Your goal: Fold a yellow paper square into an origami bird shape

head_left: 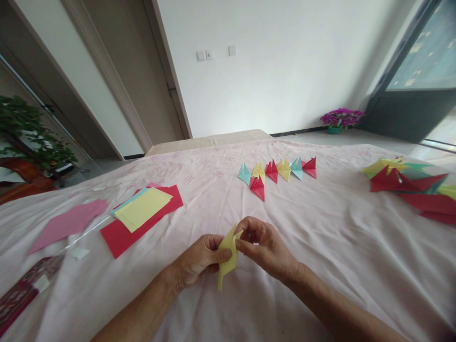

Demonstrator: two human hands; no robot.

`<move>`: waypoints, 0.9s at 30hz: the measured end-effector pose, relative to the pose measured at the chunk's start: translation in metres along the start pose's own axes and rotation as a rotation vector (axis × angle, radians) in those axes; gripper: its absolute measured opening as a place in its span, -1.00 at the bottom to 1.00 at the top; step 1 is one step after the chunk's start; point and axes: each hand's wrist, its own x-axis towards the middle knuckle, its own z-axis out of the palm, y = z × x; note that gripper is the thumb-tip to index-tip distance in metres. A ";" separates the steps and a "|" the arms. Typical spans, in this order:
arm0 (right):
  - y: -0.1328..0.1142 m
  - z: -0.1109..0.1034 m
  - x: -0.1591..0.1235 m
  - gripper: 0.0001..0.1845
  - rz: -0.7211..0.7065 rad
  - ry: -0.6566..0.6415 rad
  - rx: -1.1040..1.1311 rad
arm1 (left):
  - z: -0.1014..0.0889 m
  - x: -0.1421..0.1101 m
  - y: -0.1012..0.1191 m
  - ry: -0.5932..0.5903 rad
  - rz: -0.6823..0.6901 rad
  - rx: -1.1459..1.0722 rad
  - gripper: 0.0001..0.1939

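A partly folded piece of yellow paper (228,256) is held between my two hands, above the cloth near the front. My left hand (201,259) pinches its left side, the thumb lying across the front face. With thumb and forefinger, my right hand (265,247) grips a pointed flap at the upper right of the paper. Beyond my hands stand several small folded paper shapes in a row, among them a light blue one (244,174), a yellow one (284,169) and a red one (271,171). Another red folded piece (257,188) lies just in front of that row.
Yellow sheets (144,209) lie over red paper (121,240) on the left, with pink paper (69,223) beside them. A dark red patterned packet (21,289) is at the lower left. Larger folded red paper (406,183) is heaped at the right. A pink cloth (199,185) covers the surface.
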 end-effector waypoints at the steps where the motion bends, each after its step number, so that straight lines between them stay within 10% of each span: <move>1: -0.002 -0.002 0.000 -0.78 -0.015 -0.018 -0.012 | 0.000 -0.001 0.000 -0.001 -0.013 -0.015 -0.65; 11: 0.000 0.006 0.001 -0.74 0.181 -0.017 0.237 | 0.001 -0.005 0.005 -0.009 0.006 -0.020 -0.66; 18: -0.002 0.008 0.001 -0.58 0.215 -0.021 0.269 | 0.003 0.002 -0.006 0.230 0.260 0.038 -0.71; 27: -0.001 0.031 -0.008 -0.88 -0.186 0.223 -0.243 | 0.014 0.007 -0.008 0.349 0.485 0.013 -0.77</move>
